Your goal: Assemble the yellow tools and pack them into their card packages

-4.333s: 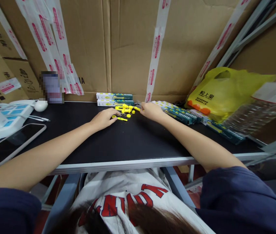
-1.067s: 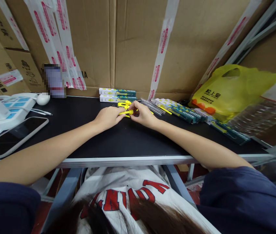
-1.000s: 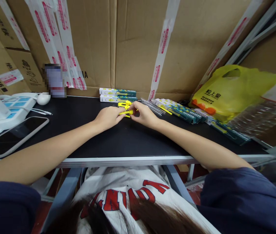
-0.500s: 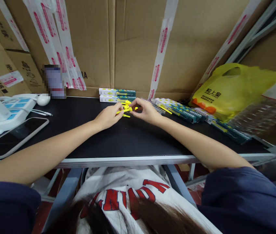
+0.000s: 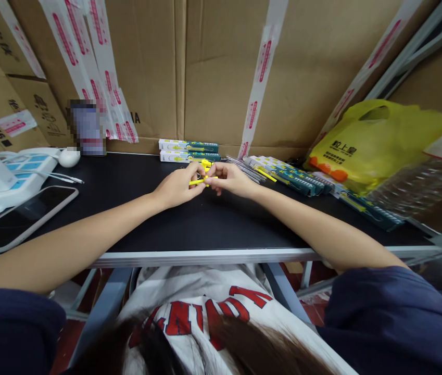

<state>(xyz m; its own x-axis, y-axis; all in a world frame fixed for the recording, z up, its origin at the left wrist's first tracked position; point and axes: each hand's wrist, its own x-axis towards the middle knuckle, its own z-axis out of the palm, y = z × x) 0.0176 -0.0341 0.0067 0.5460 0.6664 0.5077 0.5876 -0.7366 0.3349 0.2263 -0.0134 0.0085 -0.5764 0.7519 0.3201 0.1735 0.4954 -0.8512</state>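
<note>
Over the black table, my left hand pinches a thin yellow plastic stick between thumb and fingers. Fingertip to fingertip with it, my right hand is closed on the stick's other end, where a small yellow part meets it; the fingers hide the joint. Just behind both hands lie small yellow plastic pieces, partly covered by the fingers. Several thin metal rods lie beyond my right hand, beside a row of narrow green-and-white boxes.
Two narrow boxes are stacked against the cardboard wall. To the right are a yellow plastic bag and clear plastic packaging. A white power strip and a phone lie at the left. A metal edge runs along the front.
My right hand has drawn in toward my left, its fingers closing from a loose curve. The yellow stick now lies between both hands' fingertips. The view has shifted slightly.
</note>
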